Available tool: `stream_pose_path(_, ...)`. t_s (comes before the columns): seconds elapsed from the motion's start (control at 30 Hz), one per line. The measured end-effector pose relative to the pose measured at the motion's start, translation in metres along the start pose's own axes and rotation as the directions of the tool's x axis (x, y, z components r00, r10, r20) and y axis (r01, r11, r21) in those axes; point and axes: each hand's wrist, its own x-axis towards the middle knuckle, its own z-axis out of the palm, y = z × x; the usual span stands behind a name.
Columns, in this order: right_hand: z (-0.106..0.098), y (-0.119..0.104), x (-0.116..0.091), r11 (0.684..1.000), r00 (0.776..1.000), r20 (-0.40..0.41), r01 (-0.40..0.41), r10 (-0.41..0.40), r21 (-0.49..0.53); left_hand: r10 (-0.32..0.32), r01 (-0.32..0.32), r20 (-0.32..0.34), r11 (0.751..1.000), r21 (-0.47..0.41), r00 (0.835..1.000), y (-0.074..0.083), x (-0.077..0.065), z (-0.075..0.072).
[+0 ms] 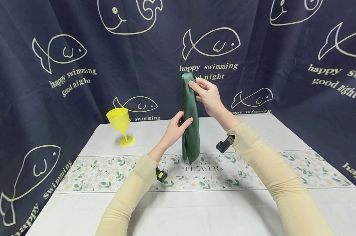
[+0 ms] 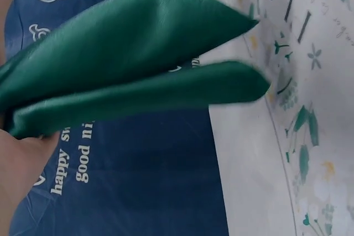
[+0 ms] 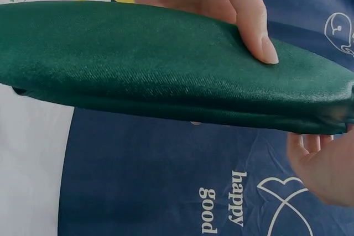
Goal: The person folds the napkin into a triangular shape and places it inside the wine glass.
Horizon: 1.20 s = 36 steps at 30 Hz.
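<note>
A long, folded dark green cloth (image 1: 191, 111) with a slight sheen hangs upright over the table. My right hand (image 1: 208, 95) pinches it near the top, thumb in front. Lower down, about mid-length, my left hand (image 1: 176, 126) grips it from the left side, its thumb (image 3: 254, 26) lying across the front face in the right wrist view. Two layers of the cloth (image 2: 138, 37) spread apart at the bottom end, one pointed and one rounded, in the left wrist view. Some fingers of both hands are hidden behind the fabric.
At the back left of the table stands a yellow goblet (image 1: 118, 121). A floral band (image 1: 107, 173) with the word FLOWER runs across the white tablecloth (image 1: 195, 209). Dark blue curtains (image 1: 166, 82) with fish outlines hang behind and at both sides.
</note>
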Motion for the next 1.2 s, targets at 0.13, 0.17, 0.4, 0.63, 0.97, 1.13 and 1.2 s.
stream_pose_path(0.13,0.000,0.000,0.001,1.000,1.000,-0.006,0.008,-0.008,0.026,0.055,-0.060,-0.050,0.994,-0.088,0.997,-0.003,0.000,0.002)
stream_pose_path(0.17,0.000,0.000,0.001,0.999,1.000,-0.008,0.010,-0.010,0.031,0.055,-0.062,-0.063,0.991,-0.120,0.997,-0.004,0.000,0.002)
stream_pose_path(0.4,0.001,-0.001,0.000,0.999,1.000,0.004,0.001,-0.001,0.039,-0.061,0.057,-0.020,0.986,-0.159,0.998,-0.008,0.005,-0.005)
stream_pose_path(0.63,0.002,0.000,-0.001,1.000,1.000,0.020,-0.008,0.007,0.024,-0.061,0.063,0.016,0.992,-0.112,0.998,-0.037,0.014,-0.007)
stream_pose_path(0.97,0.004,-0.001,-0.003,0.999,0.999,0.054,-0.001,-0.001,0.040,-0.071,0.066,-0.016,0.975,-0.212,0.997,-0.034,0.017,-0.007)
stream_pose_path(1.13,0.003,-0.002,-0.003,0.999,0.998,0.059,0.014,-0.016,0.031,-0.006,-0.032,-0.184,0.979,-0.202,0.983,-0.022,0.014,-0.002)
stream_pose_path(1.2,0.003,-0.003,-0.003,0.999,0.998,0.058,0.019,-0.021,0.025,0.039,-0.076,-0.234,0.986,-0.151,0.971,-0.014,0.012,-0.001)
